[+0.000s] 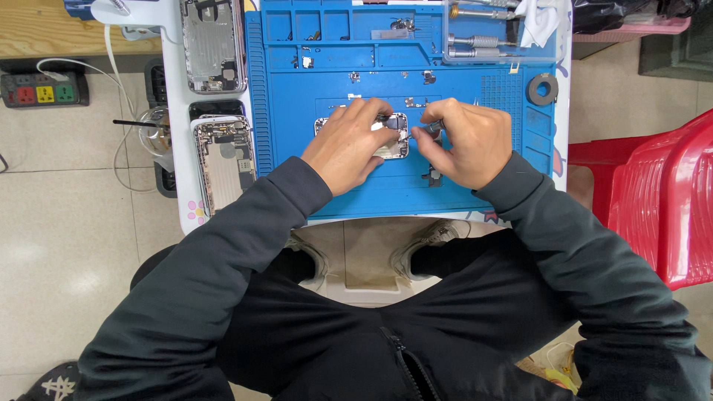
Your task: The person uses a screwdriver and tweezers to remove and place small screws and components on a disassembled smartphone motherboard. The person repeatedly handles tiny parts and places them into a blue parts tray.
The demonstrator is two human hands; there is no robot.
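An opened phone body (394, 142) lies on the blue work mat (356, 186), mostly covered by my left hand (349, 145), whose fingers press on its top. My right hand (464, 141) sits just to the right of it, fingers pinched around a small screwdriver (433, 128) whose tip points at the phone's right edge. Small screws and parts lie scattered on the mat around both hands.
Two more opened phone shells (223, 156) (214, 44) lie on the white table left of the mat. More screwdrivers (479, 41) rest in the mat's top tray, a tape roll (543, 90) at its right. A red plastic chair (661, 200) stands right; a power strip (43, 89) lies left.
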